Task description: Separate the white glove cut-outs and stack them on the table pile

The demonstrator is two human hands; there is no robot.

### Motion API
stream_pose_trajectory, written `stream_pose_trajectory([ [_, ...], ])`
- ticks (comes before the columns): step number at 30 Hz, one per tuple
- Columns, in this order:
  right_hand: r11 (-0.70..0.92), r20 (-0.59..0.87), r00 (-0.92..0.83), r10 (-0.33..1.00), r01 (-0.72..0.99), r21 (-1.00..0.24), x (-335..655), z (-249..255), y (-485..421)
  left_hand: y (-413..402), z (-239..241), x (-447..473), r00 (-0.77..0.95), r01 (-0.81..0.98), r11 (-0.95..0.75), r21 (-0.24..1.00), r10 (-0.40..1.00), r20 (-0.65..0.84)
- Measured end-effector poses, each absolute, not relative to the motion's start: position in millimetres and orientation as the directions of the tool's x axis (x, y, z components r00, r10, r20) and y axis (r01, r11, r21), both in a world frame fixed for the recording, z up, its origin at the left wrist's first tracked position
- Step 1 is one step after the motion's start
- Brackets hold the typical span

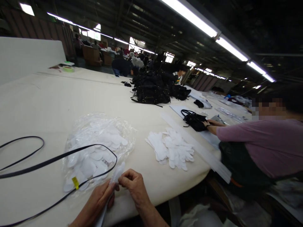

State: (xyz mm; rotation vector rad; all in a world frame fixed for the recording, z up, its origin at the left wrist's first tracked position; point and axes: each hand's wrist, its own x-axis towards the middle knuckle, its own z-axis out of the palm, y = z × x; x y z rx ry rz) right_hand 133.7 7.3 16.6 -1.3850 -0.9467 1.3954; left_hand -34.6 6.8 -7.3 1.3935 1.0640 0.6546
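Observation:
My left hand (100,195) is closed round some thin white cut-out pieces (119,170), held on edge at the front of the table. The fingers of my right hand (136,186) pinch at the edge of these pieces, close beside the left thumb. How many pieces I hold cannot be made out. Just beyond my hands lies a clear plastic bag (80,126) with many more white cut-outs (87,164) in it. To its right, loose white cut-outs (178,148) lie fanned in overlapping piles on the table.
A black strap (59,156) with a yellow tag (75,183) loops over the bag on the cream table (42,104). Black bags (151,91) are heaped at the back. At right a co-worker (258,145) handles a black handbag (195,120), near a long translucent strip (199,148).

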Motion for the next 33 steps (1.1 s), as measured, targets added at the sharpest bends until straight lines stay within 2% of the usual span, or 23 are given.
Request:
stream_pose_trajectory([
  [7,-0.269,-0.281,0.081,0.956,-0.129,-0.954,126.7,20.5,11.8,10.5,0.2,-34.5,0.439,0.234,0.087,0.968,0.879,-0.185],
  [12,-0.193,-0.206,0.034,0.978,-0.226,-0.955,123.5,20.2,10.1,9.1,-4.2,-34.7,0.436,0.192,0.136,0.972,0.875,-0.209],
  [19,-0.078,-0.095,0.106,0.99,-0.158,-0.984,117.0,21.3,2.7,8.8,-11.0,-35.9,0.403,0.142,0.188,0.972,0.886,-0.23],
  [25,-0.132,-0.137,-0.001,0.991,-0.285,-0.949,117.7,20.1,6.3,8.8,-14.2,-34.3,0.416,0.196,0.109,0.975,0.891,-0.183],
  [33,-0.038,-0.047,0.023,0.999,-0.317,-0.948,112.0,17.9,5.7,7.0,-3.7,-32.9,0.334,0.112,0.203,0.973,0.914,-0.229],
])
